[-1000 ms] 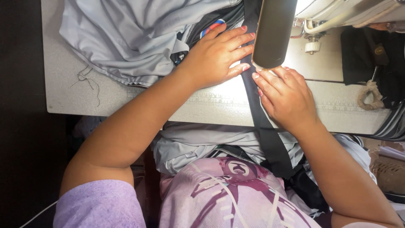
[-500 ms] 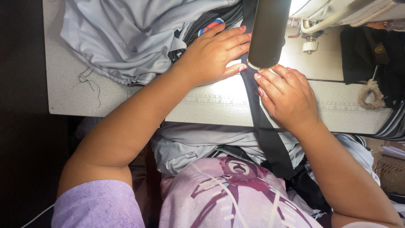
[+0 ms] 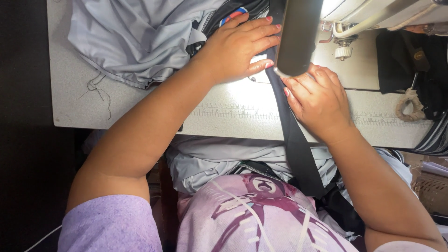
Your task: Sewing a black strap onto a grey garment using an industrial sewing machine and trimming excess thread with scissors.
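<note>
My left hand [image 3: 238, 46] lies flat, fingers spread, on grey garment fabric [image 3: 135, 37] at the needle area of a sewing machine [image 3: 368, 16]. My right hand [image 3: 317, 100] presses down on a long black strip of fabric [image 3: 291, 135] that runs from my lap up under the machine's dark head [image 3: 297, 35]. The needle itself is hidden behind the head. A small red, white and blue patch [image 3: 233, 15] peeks out just beyond my left fingers.
The grey sewing table [image 3: 233, 114] has a printed ruler along its front edge. Loose thread [image 3: 95, 88] lies at the left. More grey fabric [image 3: 210, 158] hangs into my lap. A looped cord [image 3: 409, 105] and dark cloth [image 3: 410, 56] sit at the right.
Both hands have crept slightly toward the machine head, feeding the black strip forward; the left fingers now reach further along the fabric.
</note>
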